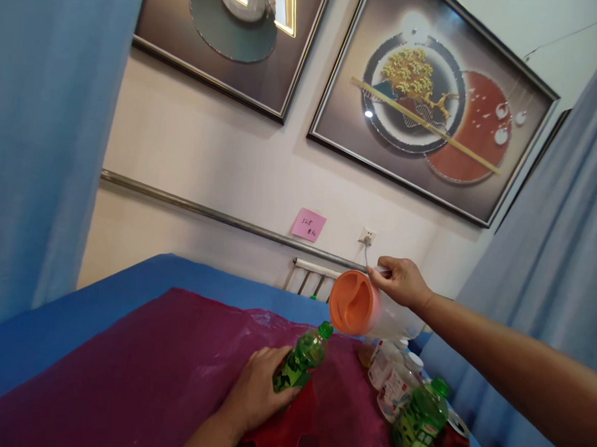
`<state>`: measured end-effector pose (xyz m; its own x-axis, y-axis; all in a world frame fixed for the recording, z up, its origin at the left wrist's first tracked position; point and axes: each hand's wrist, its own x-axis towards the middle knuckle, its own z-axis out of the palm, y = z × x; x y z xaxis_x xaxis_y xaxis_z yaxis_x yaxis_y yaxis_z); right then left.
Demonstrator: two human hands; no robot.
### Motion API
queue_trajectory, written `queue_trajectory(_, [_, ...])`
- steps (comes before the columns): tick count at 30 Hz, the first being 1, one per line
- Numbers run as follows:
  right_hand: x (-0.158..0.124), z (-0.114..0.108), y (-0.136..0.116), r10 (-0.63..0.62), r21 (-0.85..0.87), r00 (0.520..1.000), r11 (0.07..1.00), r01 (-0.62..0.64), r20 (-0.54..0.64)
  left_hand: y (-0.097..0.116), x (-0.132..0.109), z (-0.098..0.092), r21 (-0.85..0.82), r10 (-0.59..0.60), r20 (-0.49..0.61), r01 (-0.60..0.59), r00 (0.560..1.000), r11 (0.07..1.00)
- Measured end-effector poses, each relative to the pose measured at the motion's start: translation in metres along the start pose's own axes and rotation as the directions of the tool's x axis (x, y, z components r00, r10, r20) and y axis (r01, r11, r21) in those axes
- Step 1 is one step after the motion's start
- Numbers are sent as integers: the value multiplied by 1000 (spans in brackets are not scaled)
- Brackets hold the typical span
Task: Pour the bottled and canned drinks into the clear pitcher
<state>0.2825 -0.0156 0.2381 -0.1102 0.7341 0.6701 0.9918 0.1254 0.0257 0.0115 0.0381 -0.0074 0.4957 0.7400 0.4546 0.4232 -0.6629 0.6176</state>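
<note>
My left hand (260, 387) is closed round a green-labelled plastic bottle (305, 358) with a green cap, which leans to the right. Beneath that hand lies a red wavy-edged piece (287, 431), partly hidden by the hand and bottle. Up to the right, my right hand (404, 282) grips the handle of a clear plastic pitcher (393, 318). The pitcher is tipped on its side in the air, its orange lid (350, 303) facing left and towards me. Lid and bottle cap are close together, though I cannot tell whether they touch.
A purple-red plastic sheet (135, 368) covers part of the blue-covered table (176, 267). Along the right stand white-capped bottles (397, 389), another green bottle (420, 427) and drink cans (452, 442). Blue curtains (47, 137) hang at both sides; a metal rail (219, 216) crosses the wall.
</note>
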Motion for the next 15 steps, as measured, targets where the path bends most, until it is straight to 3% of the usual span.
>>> queue_trajectory(15, [0,-1,-2,7,-15,1000,1000,-7,-1,-2,0,1,-9,5,8,-5,1000,1000])
